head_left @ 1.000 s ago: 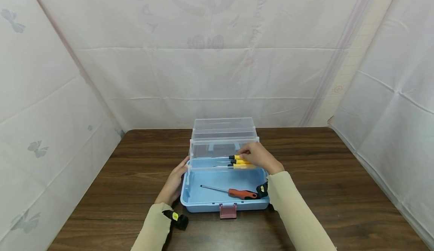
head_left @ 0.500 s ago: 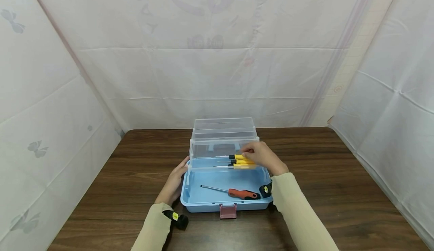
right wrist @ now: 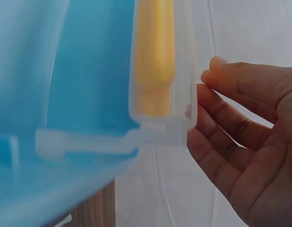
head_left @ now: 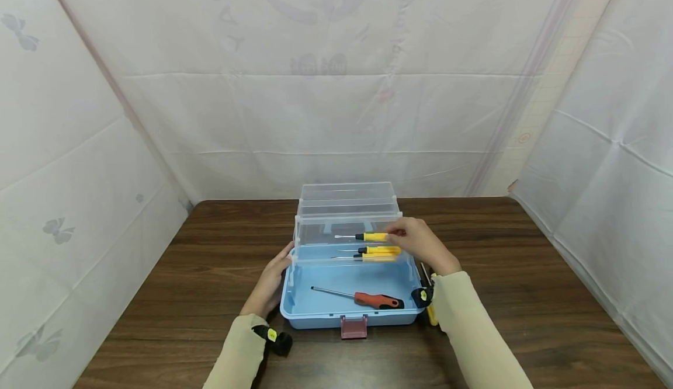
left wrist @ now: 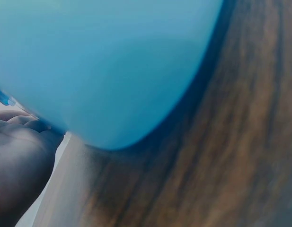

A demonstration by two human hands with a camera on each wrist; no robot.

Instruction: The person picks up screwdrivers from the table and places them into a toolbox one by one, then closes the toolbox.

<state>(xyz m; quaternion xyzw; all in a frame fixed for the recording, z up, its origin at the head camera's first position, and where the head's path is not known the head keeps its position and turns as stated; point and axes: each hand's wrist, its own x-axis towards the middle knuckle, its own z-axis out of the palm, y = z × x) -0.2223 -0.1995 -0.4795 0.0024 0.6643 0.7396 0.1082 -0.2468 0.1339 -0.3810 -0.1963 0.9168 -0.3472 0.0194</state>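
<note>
My right hand (head_left: pixel 417 240) pinches the handle end of a yellow screwdriver (head_left: pixel 374 237) with a black collar, raised over a clear tray (head_left: pixel 315 252) in the head view. Two more yellow-handled screwdrivers (head_left: pixel 381 250) lie in that tray. In the right wrist view the thumb and fingers (right wrist: pixel 231 118) are curled beside the tray's end. My left hand (head_left: pixel 270 281) rests along the left side of the open light blue toolbox (head_left: pixel 315 323), fingers extended. An orange and black screwdriver (head_left: pixel 374 300) lies on the toolbox floor. The left wrist view is mostly filled by the blue wall (left wrist: pixel 112 80).
The clear lid (head_left: pixel 347 191) stands folded back behind the box. At its front hangs a reddish latch (head_left: pixel 354 327). A yellow-handled tool (head_left: pixel 432 315) lies on the wooden table (head_left: pixel 210 272) right of the box, partly hidden by the right wrist. White cloth hangs around the table.
My right hand has moved right and slightly up, lifting the rear yellow screwdriver off the tray. The tool right of the box has come into view. My left hand stays put.
</note>
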